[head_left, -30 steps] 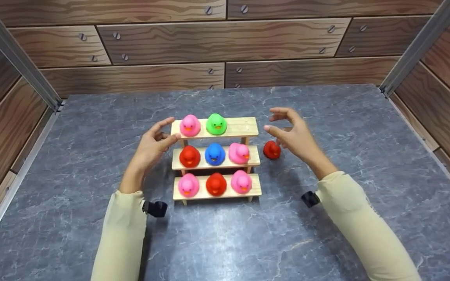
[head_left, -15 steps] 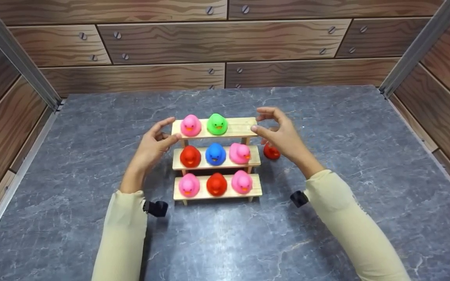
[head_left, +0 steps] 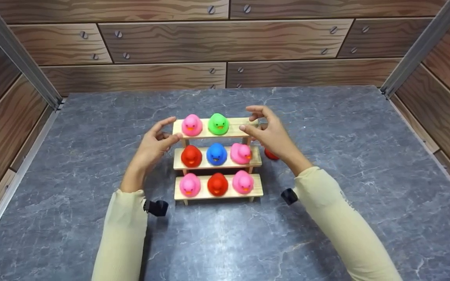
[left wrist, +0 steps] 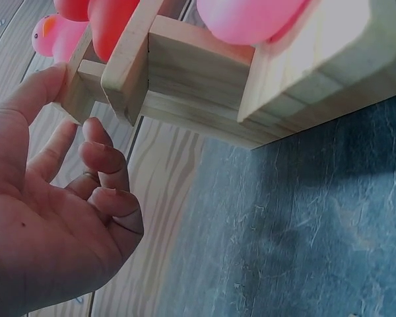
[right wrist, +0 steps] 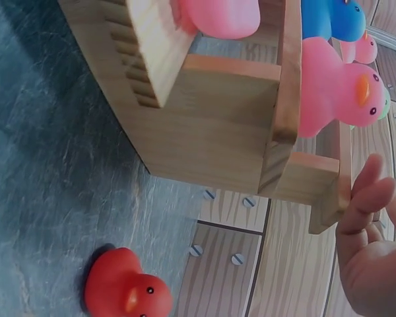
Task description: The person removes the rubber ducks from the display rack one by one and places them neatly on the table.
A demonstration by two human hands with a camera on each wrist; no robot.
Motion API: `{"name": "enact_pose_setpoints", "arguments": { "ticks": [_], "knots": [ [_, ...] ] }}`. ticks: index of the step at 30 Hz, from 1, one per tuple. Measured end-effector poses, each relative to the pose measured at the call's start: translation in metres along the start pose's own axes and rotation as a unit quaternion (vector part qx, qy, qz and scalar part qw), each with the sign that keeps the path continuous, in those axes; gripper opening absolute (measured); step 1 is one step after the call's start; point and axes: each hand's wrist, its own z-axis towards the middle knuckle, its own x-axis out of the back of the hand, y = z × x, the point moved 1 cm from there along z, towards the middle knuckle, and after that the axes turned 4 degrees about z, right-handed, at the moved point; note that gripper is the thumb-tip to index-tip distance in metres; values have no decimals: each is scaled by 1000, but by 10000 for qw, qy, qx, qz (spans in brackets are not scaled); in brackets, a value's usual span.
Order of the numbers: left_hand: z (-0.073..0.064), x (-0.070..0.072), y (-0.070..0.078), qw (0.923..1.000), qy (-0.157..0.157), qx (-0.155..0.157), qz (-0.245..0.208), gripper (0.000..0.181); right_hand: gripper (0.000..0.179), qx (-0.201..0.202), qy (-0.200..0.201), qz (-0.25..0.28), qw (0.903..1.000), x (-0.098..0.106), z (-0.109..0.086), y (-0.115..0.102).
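go easy so no ducks [head_left: 216, 154] tip, left hand [head_left: 152, 146] pinching the shelf [head_left: 234, 128] mid-frame, right hand [head_left: 270, 132] spread right of centre

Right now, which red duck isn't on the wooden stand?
The loose red duck on the grey tabletop, right of the stand; the middle-shelf red duck and bottom-shelf red duck both sit on it.

Plank-patterned walls [head_left: 209, 43], grey marbled surface [head_left: 209, 249]
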Motion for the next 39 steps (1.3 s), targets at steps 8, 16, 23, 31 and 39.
{"name": "enact_pose_setpoints", "arguments": {
  "ticks": [8, 16, 23, 31, 39],
  "knots": [
    [0, -1, 2, 10000, -28, 45, 76, 59, 52, -21, 71, -407, 9991, -4, 5, -2],
    [0, 0, 0, 10000, -45, 35, 58, 59, 56, -181, -54, -810, 9965, -8, 8, -6],
    [0, -1, 0, 9999, -64, 96, 106, 58, 68, -329, -206, -1221, 9918, -12, 12, -13],
    [1, -1, -1, 9999, -39, 130, 92, 58, 68, -325, -338, -2011, 9784, -15, 14, -17],
    [0, 0, 2, 9999, -74, 115, 102, 59, 66, -380, -282, -2600, 9645, -19, 15, -20]
  ]
}}
